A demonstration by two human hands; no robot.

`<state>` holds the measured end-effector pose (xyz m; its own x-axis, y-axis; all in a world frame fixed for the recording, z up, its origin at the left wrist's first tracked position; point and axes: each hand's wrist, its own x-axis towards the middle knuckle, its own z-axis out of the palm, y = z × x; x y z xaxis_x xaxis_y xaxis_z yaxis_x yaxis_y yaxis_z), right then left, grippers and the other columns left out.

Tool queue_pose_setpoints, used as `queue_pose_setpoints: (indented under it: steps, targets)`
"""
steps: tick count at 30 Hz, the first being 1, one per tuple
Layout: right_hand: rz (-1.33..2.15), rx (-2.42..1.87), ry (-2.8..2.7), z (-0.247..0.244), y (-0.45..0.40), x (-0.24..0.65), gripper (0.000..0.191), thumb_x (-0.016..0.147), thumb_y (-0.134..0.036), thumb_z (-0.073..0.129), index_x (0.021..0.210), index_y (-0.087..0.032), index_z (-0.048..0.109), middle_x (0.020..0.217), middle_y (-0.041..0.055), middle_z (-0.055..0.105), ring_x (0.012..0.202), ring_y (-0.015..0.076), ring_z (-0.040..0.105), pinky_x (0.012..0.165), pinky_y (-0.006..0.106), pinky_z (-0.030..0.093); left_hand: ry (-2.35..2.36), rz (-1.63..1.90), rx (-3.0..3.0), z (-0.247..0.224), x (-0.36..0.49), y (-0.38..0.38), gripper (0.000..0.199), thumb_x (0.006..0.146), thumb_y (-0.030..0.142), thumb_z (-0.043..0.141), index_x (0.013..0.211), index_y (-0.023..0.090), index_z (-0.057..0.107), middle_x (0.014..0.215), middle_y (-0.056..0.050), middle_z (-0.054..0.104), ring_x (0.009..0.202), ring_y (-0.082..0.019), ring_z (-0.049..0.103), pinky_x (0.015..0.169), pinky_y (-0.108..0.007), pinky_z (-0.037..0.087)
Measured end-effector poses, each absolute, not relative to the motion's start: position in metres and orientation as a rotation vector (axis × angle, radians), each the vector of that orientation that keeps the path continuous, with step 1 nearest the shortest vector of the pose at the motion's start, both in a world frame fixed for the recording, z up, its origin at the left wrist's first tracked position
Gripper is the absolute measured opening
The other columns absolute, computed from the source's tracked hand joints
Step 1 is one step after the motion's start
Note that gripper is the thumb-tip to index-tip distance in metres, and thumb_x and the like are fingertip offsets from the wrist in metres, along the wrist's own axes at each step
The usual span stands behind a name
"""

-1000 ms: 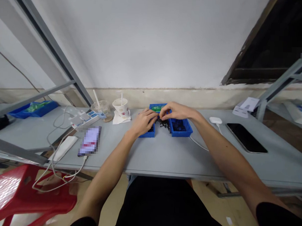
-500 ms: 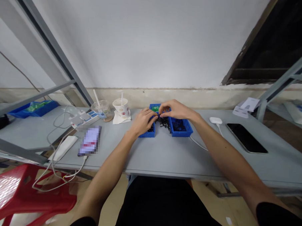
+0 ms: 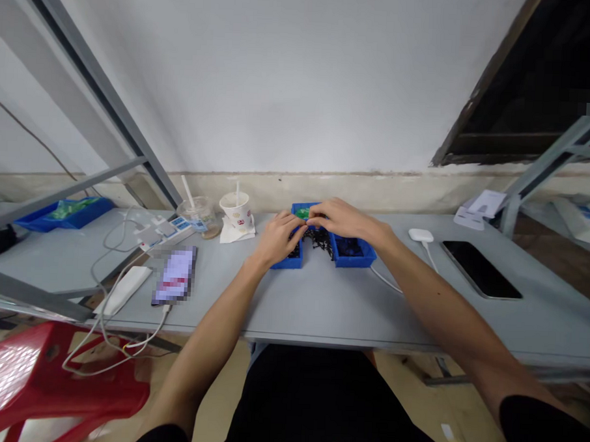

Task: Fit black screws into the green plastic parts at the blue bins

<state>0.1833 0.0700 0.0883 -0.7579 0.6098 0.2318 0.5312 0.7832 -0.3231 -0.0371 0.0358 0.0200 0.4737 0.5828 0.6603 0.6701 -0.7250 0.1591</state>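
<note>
Head view looks down on the grey tabletop [image 3: 350, 308], where blue plastic trays [image 3: 354, 257] sit side by side with a dark tangle of thin strands [image 3: 319, 243] lying between them. A snag could drag strands over a tray rim if I tug too hard. Both forearms reach in, wrists bent; my left hand [image 3: 277, 240] and right hand [image 3: 341, 218] meet above the tangle, fingertips [image 3: 308, 223] close together, though whether they pinch anything I cannot tell.
</note>
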Motion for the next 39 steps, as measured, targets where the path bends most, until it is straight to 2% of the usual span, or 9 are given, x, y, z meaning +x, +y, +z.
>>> queue_pose_setpoints:
  steps: [2,6,8,12,21,24,26,31,39]
  targets:
    - [0.367,-0.886,-2.671,0.087,0.07,0.183,0.029,0.103,-0.035,0.053,0.086,-0.017,0.069,0.078,0.0032,0.068,0.071,0.0152,0.054,0.07,0.028,0.032,-1.097,-1.085,-2.598,0.02,-0.037,0.036,0.031,0.111,0.036,0.046,0.105,0.02,0.072,0.098,-0.007,0.074,0.097,-0.023,0.063,0.092,-0.04,0.051]
    - [0.444,-0.841,-2.627,0.086,0.07,0.184,0.011,0.095,-0.025,0.061,0.103,-0.019,0.066,0.091,0.0032,0.071,0.079,0.0159,0.057,0.072,0.027,0.033,-1.104,-1.089,-2.593,0.02,-0.037,0.036,0.03,0.11,0.036,0.047,0.105,0.02,0.072,0.101,-0.007,0.076,0.099,-0.023,0.063,0.093,-0.04,0.051]
    - [0.409,-0.844,-2.643,0.086,0.07,0.184,0.01,0.097,-0.023,0.057,0.1,-0.019,0.065,0.089,0.0032,0.069,0.078,0.0158,0.055,0.072,0.027,0.033,-1.109,-1.086,-2.589,0.02,-0.037,0.036,0.031,0.111,0.037,0.047,0.105,0.021,0.072,0.1,-0.007,0.075,0.099,-0.023,0.064,0.093,-0.04,0.051]
    - [0.346,-0.935,-2.709,0.091,0.068,0.183,0.029,0.103,-0.034,0.049,0.084,-0.018,0.064,0.077,0.0027,0.064,0.071,0.0152,0.049,0.07,0.029,0.03,-1.131,-1.062,-2.596,0.02,-0.036,0.035,0.032,0.111,0.038,0.045,0.107,0.022,0.073,0.1,-0.007,0.075,0.099,-0.023,0.064,0.094,-0.04,0.051]
    - [0.204,-1.359,-2.658,0.11,0.075,0.217,0.033,0.096,-0.034,0.054,0.069,-0.018,0.062,0.063,0.0037,0.058,0.061,0.0152,0.045,0.063,0.034,0.027,-1.105,-1.07,-2.613,0.019,-0.036,0.036,0.029,0.11,0.035,0.048,0.106,0.021,0.072,0.102,-0.006,0.076,0.101,-0.024,0.064,0.097,-0.041,0.051]
    - [0.09,-1.571,-2.637,0.11,0.081,0.226,0.045,0.1,-0.047,0.054,0.068,-0.018,0.064,0.065,0.0081,0.061,0.06,0.0173,0.049,0.062,0.034,0.028,-1.116,-1.072,-2.616,0.019,-0.036,0.035,0.03,0.11,0.035,0.047,0.105,0.021,0.073,0.102,-0.007,0.076,0.101,-0.024,0.064,0.097,-0.041,0.051]
    - [0.038,-1.6,-2.652,0.105,0.083,0.225,0.044,0.1,-0.051,0.057,0.074,-0.017,0.068,0.071,0.0102,0.066,0.064,0.0187,0.053,0.062,0.033,0.029,-1.128,-1.07,-2.615,0.019,-0.036,0.035,0.03,0.11,0.036,0.047,0.105,0.021,0.073,0.101,-0.007,0.076,0.101,-0.024,0.064,0.097,-0.042,0.051]
    - [0.125,-1.348,-2.859,0.077,0.083,0.195,0.008,0.091,-0.023,0.067,0.091,-0.019,0.075,0.086,0.0066,0.074,0.077,0.0176,0.062,0.065,0.028,0.033,-1.144,-1.068,-2.613,0.019,-0.037,0.036,0.031,0.11,0.037,0.047,0.107,0.022,0.074,0.102,-0.007,0.076,0.102,-0.024,0.064,0.095,-0.042,0.052]
    - [0.043,-1.274,-2.976,0.037,0.073,0.16,0.022,0.091,-0.01,0.059,0.1,-0.016,0.078,0.101,0.0133,0.079,0.092,0.0236,0.072,0.071,0.029,0.041,-1.107,-1.108,-2.612,0.02,-0.037,0.036,0.028,0.11,0.034,0.049,0.106,0.021,0.074,0.102,-0.007,0.076,0.101,-0.024,0.064,0.094,-0.041,0.051]
